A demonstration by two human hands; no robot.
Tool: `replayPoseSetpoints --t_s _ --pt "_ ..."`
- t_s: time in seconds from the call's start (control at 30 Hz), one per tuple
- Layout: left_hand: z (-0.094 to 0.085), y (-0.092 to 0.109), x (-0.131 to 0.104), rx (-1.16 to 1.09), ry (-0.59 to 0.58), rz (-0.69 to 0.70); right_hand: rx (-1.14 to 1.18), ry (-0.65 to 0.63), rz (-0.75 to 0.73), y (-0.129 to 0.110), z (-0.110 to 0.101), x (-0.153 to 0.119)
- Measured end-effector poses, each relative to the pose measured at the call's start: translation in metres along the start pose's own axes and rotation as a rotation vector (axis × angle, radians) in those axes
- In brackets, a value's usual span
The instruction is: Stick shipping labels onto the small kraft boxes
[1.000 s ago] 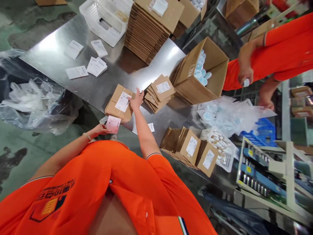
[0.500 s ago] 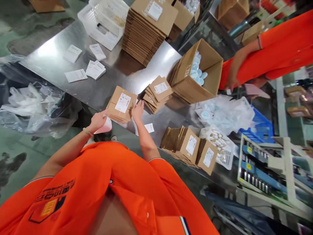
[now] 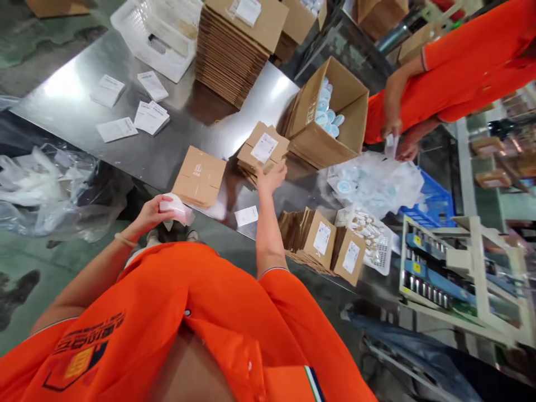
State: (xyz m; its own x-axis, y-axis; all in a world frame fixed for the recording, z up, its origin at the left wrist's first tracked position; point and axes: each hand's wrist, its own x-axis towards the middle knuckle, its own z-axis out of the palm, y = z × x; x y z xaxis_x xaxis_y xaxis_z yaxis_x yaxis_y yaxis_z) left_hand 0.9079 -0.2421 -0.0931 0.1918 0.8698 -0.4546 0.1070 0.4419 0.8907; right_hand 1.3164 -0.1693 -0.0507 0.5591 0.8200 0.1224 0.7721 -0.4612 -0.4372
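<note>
Right hand (image 3: pixel 271 177) on labelled flat-carton stack (image 3: pixel 263 151); left hand (image 3: pixel 156 212) closed around white label roll (image 3: pixel 173 205).
Unlabelled carton stack (image 3: pixel 200 176) lies at near table edge between hands; open box of cups (image 3: pixel 330 114) just behind.

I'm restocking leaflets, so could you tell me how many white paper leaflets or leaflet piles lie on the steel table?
5: four at the far left, and a small pile; one near the right hand, at. Others may be hidden.
</note>
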Motion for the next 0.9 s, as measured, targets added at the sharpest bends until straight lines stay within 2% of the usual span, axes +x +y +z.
replayPoseSetpoints --t_s 0.03,0.07,0.13,0.17,0.2,0.23,0.3,0.4,0.5,0.6,0.73,0.9 --pt "0.001 0.001 -0.003 -0.073 -0.002 -0.008 0.097 -0.106 -0.025 -0.015 0.008 -0.017" --pt "0.003 0.002 -0.006 -0.137 0.009 -0.005 0.255 -0.273 -0.068 -0.031 0.02 -0.041" --pt "0.002 0.003 -0.005 -0.242 0.059 0.011 0.56 -0.77 -0.225 -0.062 0.05 -0.099" --pt "0.0 0.003 -0.002 -0.285 0.094 0.01 0.658 -0.986 -0.254 -0.074 0.064 -0.128" --pt "-0.003 0.002 0.001 -0.321 0.136 0.001 0.727 -1.129 -0.249 -0.084 0.077 -0.153" --pt "-0.006 0.001 0.005 -0.35 0.187 -0.015 0.776 -1.219 -0.22 -0.091 0.088 -0.173" --pt "-0.013 -0.003 0.012 -0.395 0.3 -0.068 0.842 -1.216 -0.11 -0.101 0.102 -0.196" --pt "-0.015 -0.01 0.012 -0.46 0.391 -0.179 0.877 -1.026 0.046 -0.111 0.109 -0.2" --pt "-0.008 -0.015 0.0 -0.488 0.264 -0.184 0.854 -0.878 0.085 -0.118 0.107 -0.195" --pt "-0.002 -0.017 -0.012 -0.413 0.14 -0.101 0.875 -0.898 0.033 -0.121 0.104 -0.193" --pt "0.002 -0.017 -0.011 -0.336 0.192 -0.079 0.867 -0.946 0.026 -0.117 0.097 -0.191" --pt "0.013 -0.017 -0.002 -0.244 0.239 -0.056 0.813 -0.826 0.092 -0.106 0.092 -0.19"
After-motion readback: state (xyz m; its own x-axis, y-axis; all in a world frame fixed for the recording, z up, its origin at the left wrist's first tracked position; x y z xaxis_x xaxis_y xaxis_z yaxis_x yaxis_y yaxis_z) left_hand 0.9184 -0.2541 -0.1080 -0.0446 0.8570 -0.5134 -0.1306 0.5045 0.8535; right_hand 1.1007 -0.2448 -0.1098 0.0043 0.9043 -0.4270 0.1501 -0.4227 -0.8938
